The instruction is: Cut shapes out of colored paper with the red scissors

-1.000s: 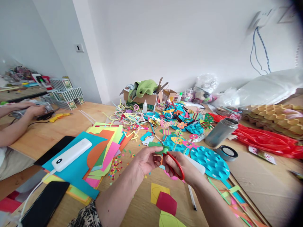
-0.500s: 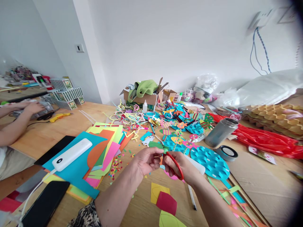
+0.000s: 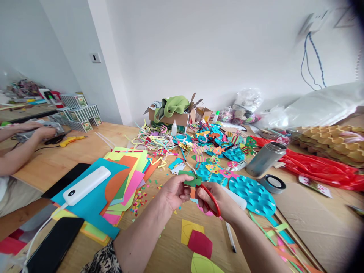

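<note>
Between thumb and fingers, my left hand [image 3: 175, 190] pinches a piece of green paper [image 3: 186, 178]. My right hand [image 3: 213, 195] is wrapped around the red handles of a pair of scissors [image 3: 211, 197], whose blades lie at the green paper's edge. Below my hands lie a yellow paper piece [image 3: 190, 228] with a drawn outline, a dark red paper piece [image 3: 200, 244] and a lime paper piece [image 3: 204, 264]. Just beyond are blue scalloped paper discs [image 3: 251, 195] and patterned paper fish [image 3: 213, 168].
Coloured sheets with a white power bank [image 3: 87, 185] stand left, near a black phone [image 3: 52, 246]. A steel flask [image 3: 264, 159] and its lid [image 3: 273, 184] are at right. A cardboard box [image 3: 167, 117] sits against the wall. Another person's hands [image 3: 42, 131] work at far left.
The green paper has turned in my left fingers, so more of its face shows beside the scissors. Far left, the other person's hands have shifted slightly.
</note>
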Tool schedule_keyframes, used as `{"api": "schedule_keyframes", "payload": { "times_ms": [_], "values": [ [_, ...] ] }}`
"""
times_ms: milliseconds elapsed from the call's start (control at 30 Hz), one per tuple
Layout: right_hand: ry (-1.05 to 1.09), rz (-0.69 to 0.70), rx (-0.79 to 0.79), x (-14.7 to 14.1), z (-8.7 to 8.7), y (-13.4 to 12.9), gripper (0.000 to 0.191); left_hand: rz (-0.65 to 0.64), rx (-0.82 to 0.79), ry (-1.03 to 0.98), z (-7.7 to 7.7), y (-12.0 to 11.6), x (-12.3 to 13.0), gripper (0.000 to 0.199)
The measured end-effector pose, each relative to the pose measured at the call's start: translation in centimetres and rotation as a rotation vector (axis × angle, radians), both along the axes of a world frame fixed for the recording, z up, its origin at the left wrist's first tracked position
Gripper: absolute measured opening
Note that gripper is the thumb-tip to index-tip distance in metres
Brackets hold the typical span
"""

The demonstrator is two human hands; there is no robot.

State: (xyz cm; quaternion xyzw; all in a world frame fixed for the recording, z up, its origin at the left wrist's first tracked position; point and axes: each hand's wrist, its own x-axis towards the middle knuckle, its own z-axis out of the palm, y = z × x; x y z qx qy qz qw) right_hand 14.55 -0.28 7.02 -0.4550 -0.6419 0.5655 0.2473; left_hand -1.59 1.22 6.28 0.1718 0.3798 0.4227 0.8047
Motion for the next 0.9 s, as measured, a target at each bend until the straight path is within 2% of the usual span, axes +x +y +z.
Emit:
{"api": "schedule_keyframes", "payload": {
  "times_ms": [100,200,733,900],
  "values": [
    [0.001,0.002,-0.003,0.01,-0.14,0.05,0.064,0.103,0.06,0.074,0.01,-0.06,0.28,0.024],
    [0.006,0.002,-0.004,0.03,-0.22,0.07,0.064,0.145,0.12,0.107,-0.04,-0.14,0.45,0.028],
    [0.011,0.036,-0.005,0.16,0.09,-0.04,0.075,0.175,0.22,0.221,0.5,-0.45,0.32,0.028],
    [0.035,0.086,-0.024,0.27,0.51,-0.22,0.074,0.131,0.264,0.269,0.52,-0.31,-0.04,0.025]
  ]
}}
